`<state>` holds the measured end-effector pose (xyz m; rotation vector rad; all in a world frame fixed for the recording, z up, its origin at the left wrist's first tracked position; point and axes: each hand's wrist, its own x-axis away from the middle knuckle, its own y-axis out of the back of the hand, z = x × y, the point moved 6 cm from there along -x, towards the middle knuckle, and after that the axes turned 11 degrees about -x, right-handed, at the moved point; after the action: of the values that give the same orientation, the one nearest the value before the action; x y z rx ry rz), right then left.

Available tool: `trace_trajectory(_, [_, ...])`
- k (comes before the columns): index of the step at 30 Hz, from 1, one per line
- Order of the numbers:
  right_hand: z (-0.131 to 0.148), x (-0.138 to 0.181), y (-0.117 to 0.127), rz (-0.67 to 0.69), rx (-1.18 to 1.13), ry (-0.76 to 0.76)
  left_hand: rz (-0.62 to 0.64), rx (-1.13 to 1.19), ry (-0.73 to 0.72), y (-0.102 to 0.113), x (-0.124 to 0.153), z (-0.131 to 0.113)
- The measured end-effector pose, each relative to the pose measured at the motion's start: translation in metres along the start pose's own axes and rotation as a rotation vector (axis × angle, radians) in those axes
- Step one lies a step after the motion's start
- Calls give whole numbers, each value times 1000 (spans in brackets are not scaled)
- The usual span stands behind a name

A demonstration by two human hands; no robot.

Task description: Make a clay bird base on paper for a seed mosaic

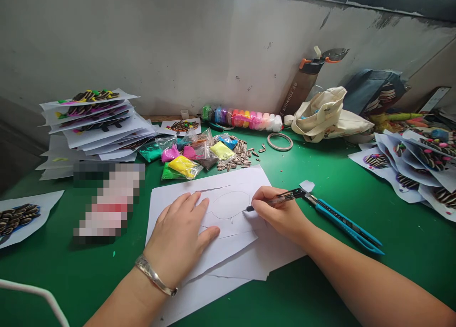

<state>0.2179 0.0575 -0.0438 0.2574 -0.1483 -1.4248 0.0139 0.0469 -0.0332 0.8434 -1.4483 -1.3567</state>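
My left hand (185, 227) lies flat on a sheet of white paper (231, 246), fingers spread, a silver bracelet (155, 275) around its wrist. In my right hand (278, 213) is a black pen (281, 198), its tip at the paper by the lower right of a thin oval outline (231, 204). Two short strokes hang below the oval. More white sheets lie underneath, overlapping at angles. Just right of my right hand rests a blue utility knife (345, 225), with a small paper scrap (307, 185) near its tip.
Behind the paper are bags of coloured clay (183, 166), loose sunflower seeds (242, 156) and a roll of tape (280, 141). Stacks of seed-decorated sheets stand left (107, 127) and right (409, 165). A bottle (301, 87) and cloth bag (320, 115) are by the wall.
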Motion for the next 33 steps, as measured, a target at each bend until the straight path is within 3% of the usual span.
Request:
trace_trajectory(25, [0, 0, -1, 71, -19, -72, 0, 30, 1, 2, 0, 0])
trace_trajectory(33, [0, -1, 4, 14, -87, -60, 26, 7, 6, 1, 0, 0])
